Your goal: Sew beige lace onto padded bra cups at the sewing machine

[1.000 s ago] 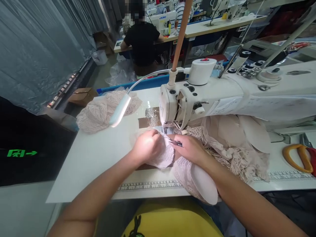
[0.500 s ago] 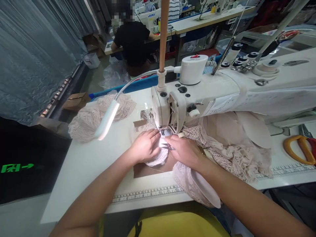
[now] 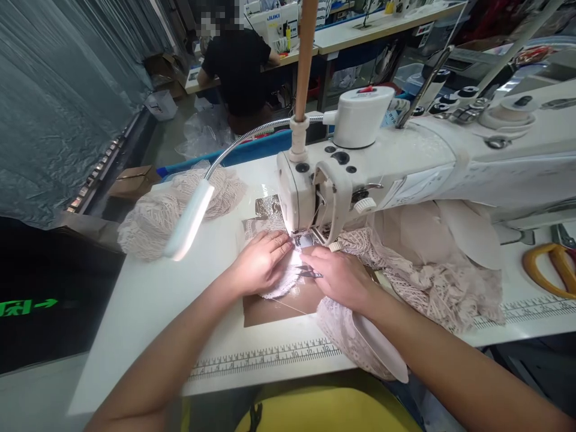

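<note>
A pale lace-covered cup piece [image 3: 281, 287] lies under the needle area of the white sewing machine [image 3: 297, 198]. My left hand [image 3: 263, 258] rests flat on it, fingers stretched toward the presser foot and pressing the fabric. Small thread snips [image 3: 310, 274] are tucked in my right hand [image 3: 339, 273], their blades pointing left from under the palm. The right fingertips touch the fabric's right edge close to the foot; part of the grip is hidden. A thin thread trails from the cup onto the brown plate [image 3: 270, 313]. Another lace cup [image 3: 360, 342] hangs over the table edge below my right wrist.
A lit gooseneck lamp [image 3: 191, 222] arches over the table's left side, near a heap of beige lace [image 3: 157, 219]. More lace [image 3: 441, 288] lies right of the machine, beside orange-handled scissors [image 3: 546, 270]. A printed ruler [image 3: 265, 360] runs along the front. A person [image 3: 236, 72] sits beyond.
The view has shifted slightly. My left hand and the cup under it have turned a little, with less of the cup showing in front. The snips stay in my right hand.
</note>
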Action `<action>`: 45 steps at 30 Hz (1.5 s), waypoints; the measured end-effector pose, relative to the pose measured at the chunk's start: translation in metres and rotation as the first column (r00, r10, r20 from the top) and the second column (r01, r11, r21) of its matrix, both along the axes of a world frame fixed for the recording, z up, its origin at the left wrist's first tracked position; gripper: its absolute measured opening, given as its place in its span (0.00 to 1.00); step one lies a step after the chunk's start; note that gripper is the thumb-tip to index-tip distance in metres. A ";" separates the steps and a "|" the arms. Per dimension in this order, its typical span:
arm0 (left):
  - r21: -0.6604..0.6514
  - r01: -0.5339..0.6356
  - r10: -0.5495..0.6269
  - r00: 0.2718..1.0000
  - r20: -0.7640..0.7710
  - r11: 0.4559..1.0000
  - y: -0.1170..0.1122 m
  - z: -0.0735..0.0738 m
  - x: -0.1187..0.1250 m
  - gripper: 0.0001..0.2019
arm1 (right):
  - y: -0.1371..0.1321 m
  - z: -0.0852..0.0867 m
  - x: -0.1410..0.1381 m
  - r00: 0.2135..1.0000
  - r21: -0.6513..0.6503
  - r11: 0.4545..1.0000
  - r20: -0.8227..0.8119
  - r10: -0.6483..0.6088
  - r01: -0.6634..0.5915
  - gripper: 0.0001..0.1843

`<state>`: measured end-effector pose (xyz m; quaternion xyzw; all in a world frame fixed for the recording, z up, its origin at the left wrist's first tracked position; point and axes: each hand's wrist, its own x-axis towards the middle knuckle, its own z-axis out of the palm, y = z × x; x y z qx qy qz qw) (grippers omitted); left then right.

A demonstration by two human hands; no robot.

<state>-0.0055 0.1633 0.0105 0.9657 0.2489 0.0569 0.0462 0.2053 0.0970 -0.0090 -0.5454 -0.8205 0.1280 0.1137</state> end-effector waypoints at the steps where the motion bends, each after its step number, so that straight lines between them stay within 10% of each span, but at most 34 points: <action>1: 0.002 0.019 -0.019 0.999 0.032 1.000 -0.002 -0.002 0.000 0.20 | 0.000 0.000 0.000 1.000 -0.002 1.000 -0.001 -0.007 0.007 0.23; 26: -0.074 -0.037 0.047 0.989 0.139 0.997 -0.001 -0.017 -0.002 0.20 | -0.001 0.002 0.000 0.985 0.038 0.992 0.123 0.117 -0.122 0.20; 45: -0.054 -0.227 0.229 0.972 0.046 0.972 -0.006 -0.017 -0.002 0.25 | 0.002 0.008 -0.006 0.998 -0.030 0.998 0.035 -0.055 0.056 0.26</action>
